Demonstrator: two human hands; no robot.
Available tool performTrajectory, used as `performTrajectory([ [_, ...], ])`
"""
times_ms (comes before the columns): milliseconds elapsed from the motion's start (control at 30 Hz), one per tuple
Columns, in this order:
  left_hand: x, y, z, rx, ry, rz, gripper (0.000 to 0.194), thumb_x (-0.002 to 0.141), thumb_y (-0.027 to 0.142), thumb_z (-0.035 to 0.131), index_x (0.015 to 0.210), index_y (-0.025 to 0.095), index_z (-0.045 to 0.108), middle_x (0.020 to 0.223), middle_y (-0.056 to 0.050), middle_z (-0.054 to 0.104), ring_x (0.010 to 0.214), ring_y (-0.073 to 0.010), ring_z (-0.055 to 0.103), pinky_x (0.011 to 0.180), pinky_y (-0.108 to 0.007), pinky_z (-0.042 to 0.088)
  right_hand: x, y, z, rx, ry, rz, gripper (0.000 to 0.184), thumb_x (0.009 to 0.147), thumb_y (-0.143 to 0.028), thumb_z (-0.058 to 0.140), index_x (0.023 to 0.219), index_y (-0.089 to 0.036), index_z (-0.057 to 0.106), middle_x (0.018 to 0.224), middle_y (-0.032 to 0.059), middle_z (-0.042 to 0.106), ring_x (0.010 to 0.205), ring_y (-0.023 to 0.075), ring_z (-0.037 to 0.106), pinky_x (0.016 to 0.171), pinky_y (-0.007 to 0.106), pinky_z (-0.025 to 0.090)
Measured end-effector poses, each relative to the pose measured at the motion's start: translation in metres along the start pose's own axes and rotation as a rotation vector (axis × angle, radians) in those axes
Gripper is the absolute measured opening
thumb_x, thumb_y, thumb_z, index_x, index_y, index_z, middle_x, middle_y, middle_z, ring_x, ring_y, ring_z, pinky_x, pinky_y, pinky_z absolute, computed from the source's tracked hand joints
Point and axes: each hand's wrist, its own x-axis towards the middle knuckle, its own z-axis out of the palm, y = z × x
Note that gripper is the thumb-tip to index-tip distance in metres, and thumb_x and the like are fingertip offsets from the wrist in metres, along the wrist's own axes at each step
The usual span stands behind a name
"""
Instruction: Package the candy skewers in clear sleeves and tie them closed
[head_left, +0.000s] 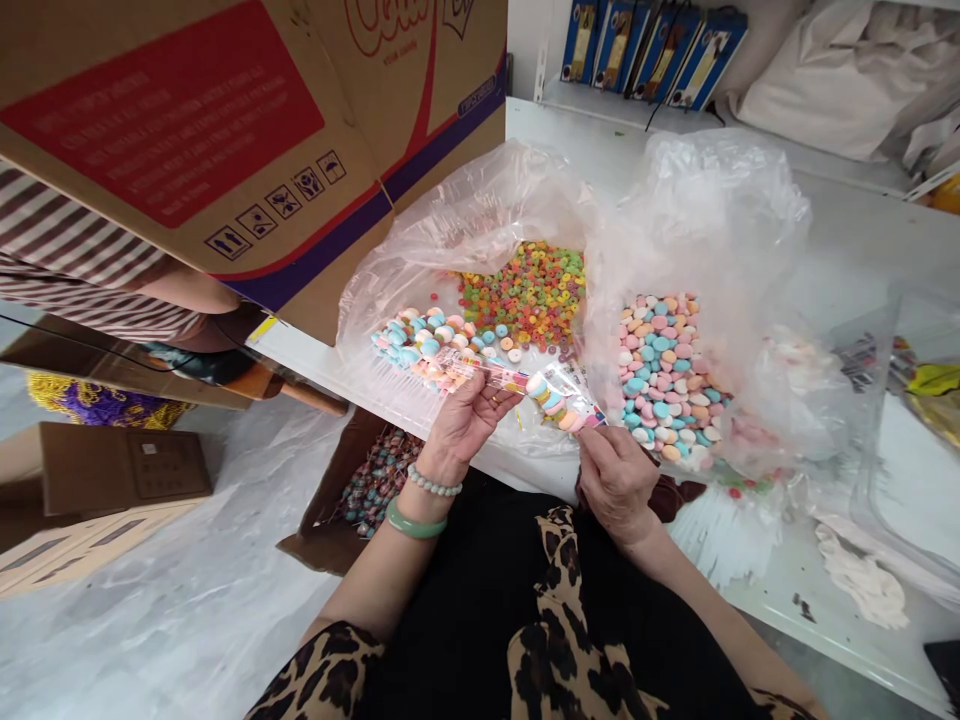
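Note:
My left hand (466,418) and my right hand (616,478) together hold a narrow clear packet (525,385) with a few pastel round candies inside. The left hand pinches its middle from below, and the right hand pinches its right end. Behind the packet lie open clear plastic bags (705,210) on the white table (840,250). One bag holds pastel disc candies (664,375), another small bright ring candies (529,290), and a third heap of pastel candies (420,335) lies at the left. My left wrist wears a bead bracelet and a green bangle.
A big cardboard carton (247,140) hangs over the upper left, with a person in a striped sleeve (67,260) beneath it. An open box of wrapped sweets (371,480) sits on the floor below the table edge. Blue boxes (652,50) stand at the back.

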Motion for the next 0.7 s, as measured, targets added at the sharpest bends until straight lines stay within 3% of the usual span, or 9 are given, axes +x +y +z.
performTrajectory([
  [167,0.004,0.004,-0.002,0.072,-0.008,0.059,0.01,0.091,0.021,0.06,0.087,0.014,0.067,0.08,-0.006,0.074,0.076,-0.0196,0.072,0.081,-0.04,0.059,-0.002,0.003,-0.002,0.024,-0.019,-0.06,0.023,0.086,-0.007,0.055,0.095,-0.023,0.069,0.084,0.0054,0.067,0.078,0.018,0.061,0.072,0.028,0.048],
  [400,0.008,0.006,-0.006,0.024,0.037,0.102,0.008,0.091,0.017,0.058,0.092,0.015,0.066,0.082,-0.005,0.075,0.076,-0.0184,0.072,0.076,-0.037,0.061,-0.001,0.002,-0.001,0.248,-0.043,0.011,0.02,0.088,-0.008,0.055,0.095,-0.022,0.067,0.085,0.0056,0.065,0.08,0.0185,0.061,0.074,0.029,0.05],
  [500,0.008,0.006,-0.008,0.011,0.03,0.11,0.01,0.092,0.018,0.057,0.093,0.016,0.066,0.082,-0.004,0.075,0.074,-0.0177,0.072,0.077,-0.036,0.06,0.001,0.001,-0.001,0.326,-0.078,0.084,0.016,0.09,-0.011,0.055,0.093,-0.022,0.066,0.083,0.0048,0.064,0.077,0.0176,0.061,0.072,0.029,0.05],
  [700,0.008,0.011,-0.012,0.019,0.005,-0.016,0.023,0.097,0.025,0.049,0.083,0.015,0.064,0.077,-0.008,0.074,0.074,-0.0203,0.073,0.081,-0.043,0.06,0.007,0.001,-0.001,0.584,-0.195,0.301,0.009,0.09,-0.019,0.058,0.084,-0.023,0.065,0.078,0.0003,0.063,0.072,0.0152,0.06,0.07,0.027,0.048],
])
